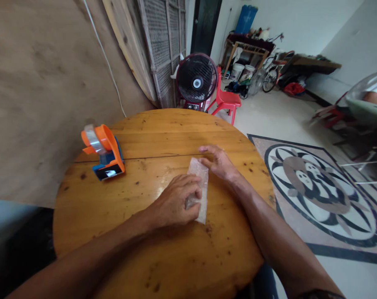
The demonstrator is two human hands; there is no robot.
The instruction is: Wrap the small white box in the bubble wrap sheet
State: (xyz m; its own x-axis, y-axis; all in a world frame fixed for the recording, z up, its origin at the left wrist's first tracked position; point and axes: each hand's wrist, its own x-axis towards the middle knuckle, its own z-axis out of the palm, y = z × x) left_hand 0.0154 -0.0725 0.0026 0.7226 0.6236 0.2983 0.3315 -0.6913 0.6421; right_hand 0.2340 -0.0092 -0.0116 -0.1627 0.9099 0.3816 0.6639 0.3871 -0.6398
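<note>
A narrow, whitish, see-through piece of plastic wrap (203, 189), which looks like bubble wrap, lies on the round wooden table (163, 141). My left hand (178, 199) is curled over its left side, thumb and fingers closed on it; part of the wrap is hidden under the palm. At the far right corner of the wrap is my right hand (221, 164), fingers apart, its thumb at or very near the edge. Whether the thumb touches cannot be made out. On the table's left stands an orange and blue tape dispenser (109, 151) carrying a roll of clear tape (93, 139).
Beyond the table are a round fan (197, 81) and a red chair (227, 99). A wooden board (45, 91) borders the left side. Farther back stand a cluttered desk (249, 45) and a bicycle (271, 77). At the right edge, a person's arm (376, 97) shows.
</note>
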